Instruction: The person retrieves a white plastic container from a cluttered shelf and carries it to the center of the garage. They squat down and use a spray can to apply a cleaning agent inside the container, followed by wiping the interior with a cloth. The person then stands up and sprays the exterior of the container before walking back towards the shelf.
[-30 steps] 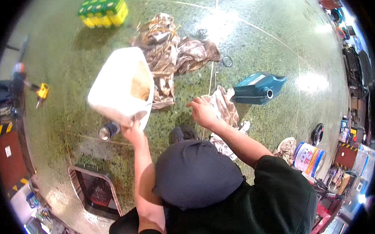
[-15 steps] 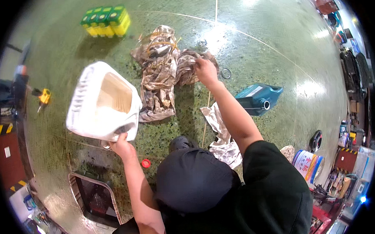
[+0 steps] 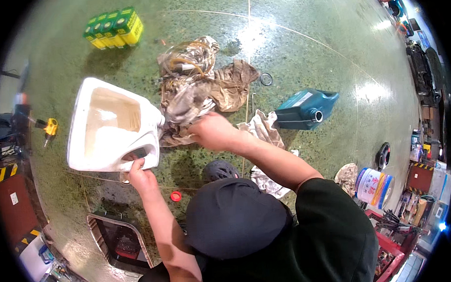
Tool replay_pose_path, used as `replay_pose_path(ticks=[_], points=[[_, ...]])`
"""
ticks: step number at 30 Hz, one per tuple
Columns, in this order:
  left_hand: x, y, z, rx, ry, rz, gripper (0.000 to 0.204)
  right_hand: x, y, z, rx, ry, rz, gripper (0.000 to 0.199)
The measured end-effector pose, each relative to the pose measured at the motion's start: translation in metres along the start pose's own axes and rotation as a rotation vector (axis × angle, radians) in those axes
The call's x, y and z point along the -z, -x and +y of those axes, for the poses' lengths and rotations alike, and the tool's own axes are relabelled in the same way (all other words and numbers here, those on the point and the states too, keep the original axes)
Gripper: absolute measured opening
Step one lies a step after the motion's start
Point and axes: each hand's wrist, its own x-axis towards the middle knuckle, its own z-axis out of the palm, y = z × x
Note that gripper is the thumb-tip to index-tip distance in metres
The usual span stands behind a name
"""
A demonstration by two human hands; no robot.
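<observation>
In left hand (image 3: 140, 175), jug (image 3: 111, 127) lengthwise upward.

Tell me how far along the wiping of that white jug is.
Already done: the red cap is off and lies on the floor. In hand: the left hand holds the white jug by its handle, while the right hand grips the stained rags. Left: rag and jug are not yet touching, so no wiping shows.
</observation>
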Motion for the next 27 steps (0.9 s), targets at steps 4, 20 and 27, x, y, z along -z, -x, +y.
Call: replay_pose_path(ticks=[4, 20, 27], points=[[-0.004, 0.003, 0.008, -0.082, -0.062, 0.040, 0.052, 0.000, -0.015, 0.035, -0.228, -0.173, 0.321, 0.023], [0.016, 0.011, -0.008, 0.045, -0.032, 0.066, 0.063, -0.014, -0.027, 0.063, -0.253, 0.216, 0.150, 0.039], [0.028, 0.005, -0.015, 0.094, 0.054, -0.068, 0.069, 0.064, 0.039, 0.014, -0.455, -0.499, 0.212, 0.027]])
